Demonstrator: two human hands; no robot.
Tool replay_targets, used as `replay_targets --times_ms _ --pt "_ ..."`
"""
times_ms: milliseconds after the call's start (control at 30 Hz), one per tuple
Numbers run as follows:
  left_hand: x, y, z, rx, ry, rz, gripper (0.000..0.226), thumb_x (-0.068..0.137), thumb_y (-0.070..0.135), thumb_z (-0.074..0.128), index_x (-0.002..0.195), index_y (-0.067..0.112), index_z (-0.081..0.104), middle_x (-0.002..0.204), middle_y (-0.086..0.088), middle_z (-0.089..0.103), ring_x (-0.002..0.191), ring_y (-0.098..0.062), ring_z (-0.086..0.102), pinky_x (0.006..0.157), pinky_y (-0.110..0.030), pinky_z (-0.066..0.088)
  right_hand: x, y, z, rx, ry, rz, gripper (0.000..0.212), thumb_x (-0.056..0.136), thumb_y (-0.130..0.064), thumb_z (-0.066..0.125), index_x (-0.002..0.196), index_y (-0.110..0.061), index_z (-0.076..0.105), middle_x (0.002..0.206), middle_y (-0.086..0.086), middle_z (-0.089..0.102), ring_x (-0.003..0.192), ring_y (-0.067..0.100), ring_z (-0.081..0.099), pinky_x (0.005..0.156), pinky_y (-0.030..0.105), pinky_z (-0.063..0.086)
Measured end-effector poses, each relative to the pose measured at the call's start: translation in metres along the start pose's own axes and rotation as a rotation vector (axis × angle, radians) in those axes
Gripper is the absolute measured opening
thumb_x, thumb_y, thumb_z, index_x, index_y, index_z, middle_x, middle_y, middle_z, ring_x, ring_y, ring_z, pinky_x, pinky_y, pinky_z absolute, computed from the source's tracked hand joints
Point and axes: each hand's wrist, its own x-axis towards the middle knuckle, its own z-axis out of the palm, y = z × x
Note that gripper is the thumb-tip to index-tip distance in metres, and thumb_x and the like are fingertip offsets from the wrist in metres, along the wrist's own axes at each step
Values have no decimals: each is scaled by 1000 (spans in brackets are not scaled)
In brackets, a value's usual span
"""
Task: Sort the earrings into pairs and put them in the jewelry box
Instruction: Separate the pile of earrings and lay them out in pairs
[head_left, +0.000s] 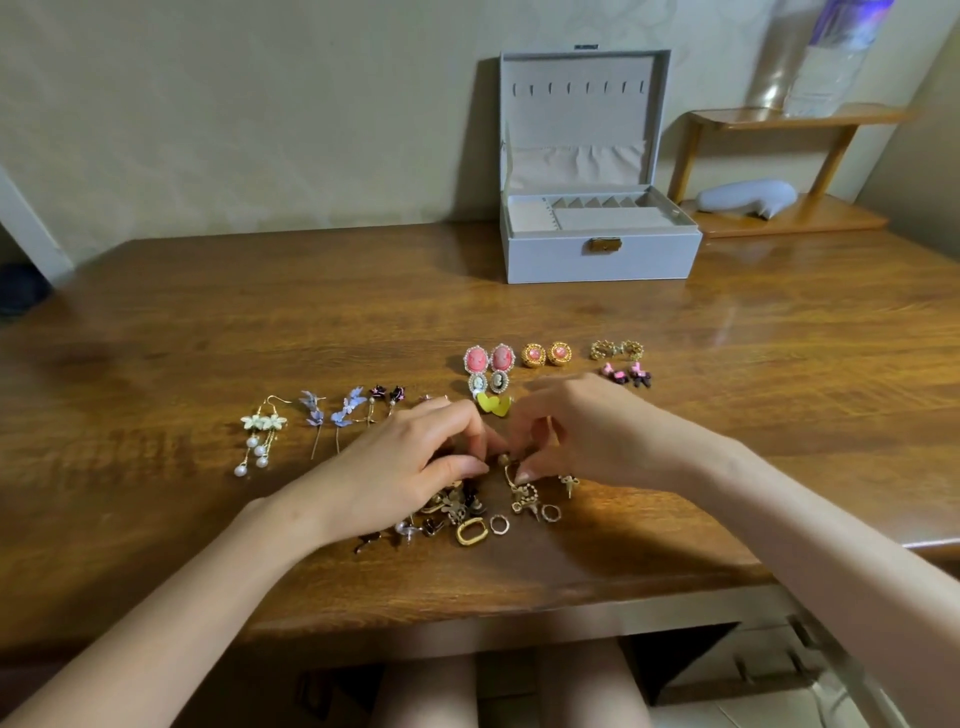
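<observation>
unsorted earrings (467, 512): loose heap of gold, dark and pearl-set pieces on the near middle of the table (156, 322), directly under both hands.
right grip (587, 431): thumb and curled fingers pinch the top of a gold drop earring (522, 496) at the right edge of the heap; the lower part of the piece lies on the table.
left grip (410, 457): fingers curled down at the far left edge of the heap, tips nearly meeting the right fingertips; cannot tell whether they pinch a piece.
sorted pairs, left row: pearl flower drops (260, 434), blue flower drops (332, 410), dark rose drops (387, 395), side by side, left of the hands.
sorted pairs, far of hands: pink cameos (488, 358), small cameos (488, 383) just nearer, yellow hearts (493, 404) nearer again.
sorted pairs, right: gold round studs (545, 355), gold chain studs (615, 349), pink bow studs (628, 375).
jewelry box (597, 254): grey, lid upright and open, far right of centre, well apart from all earrings; no earrings visible in its compartments.
shelf (795, 218): wooden, far right, behind the box, carries a grey padded object (745, 197).
</observation>
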Motion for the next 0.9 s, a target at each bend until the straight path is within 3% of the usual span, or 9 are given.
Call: replay_targets --times_ms 100,267,433,567,767,900 --pt "-3 0 0 -21 6 15 18 90 25 54 83 38 45 111 17 58 108 7 50 94 -18 42 1 -5 1 -55 -1 16 19 76 -33 74 91 -25 65 79 -15 48 76 7 45 67 27 39" --pt "-9 0 -4 -38 1 3 14 89 26 55 84 37 49 105 18 59 103 4 52 91 -19 43 1 -9 0 -74 -28 3 11 78 -25 72 86 -22 65 83 -12 58 74 7 49 67 25 41" --pt "-2 3 -8 -25 120 35 8 84 22 64 80 24 58 93 13 54 93 -5 52 81 -16 40 3 -6 -10 163 -43 62 14 72 -23 79 77 -20 66 77 -7 67 69 5 58 63 20 46" --pt "19 14 -15 -95 253 -25 7 80 19 69 77 17 63 82 8 60 78 -6 53 69 -13 42 1 11 -31 318 135 162 15 66 -16 81 69 -15 67 68 -1 69 63 7 64 61 20 50" --pt "59 28 -5 -81 175 -106 11 82 12 68 80 19 60 73 6 63 63 -7 64 59 -20 55 -6 34 -32 270 201 309 12 70 -7 79 69 -13 69 65 -2 70 60 6 66 57 13 49" --pt "81 34 9 66 165 -126 18 84 11 65 78 24 56 76 7 60 73 -11 63 72 -32 56 -8 40 -24 248 194 365 10 72 -7 77 70 -14 70 63 -5 68 56 2 63 57 14 50"
